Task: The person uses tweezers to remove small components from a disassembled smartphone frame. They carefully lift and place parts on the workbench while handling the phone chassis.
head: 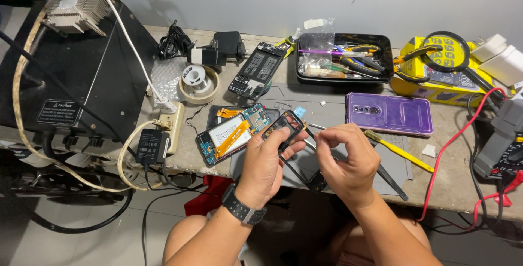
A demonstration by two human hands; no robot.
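Black phone frame (284, 130) held over the tabletop (452, 179).
Left hand (265, 162) fingers clamp its near edge; right hand (344, 160) fingers pinch together beside it, above the opened phone (231, 133).

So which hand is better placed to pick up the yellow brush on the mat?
Probably the right hand: the yellow brush lies just beside it, while the left hand grips the black phone frame on the far side.
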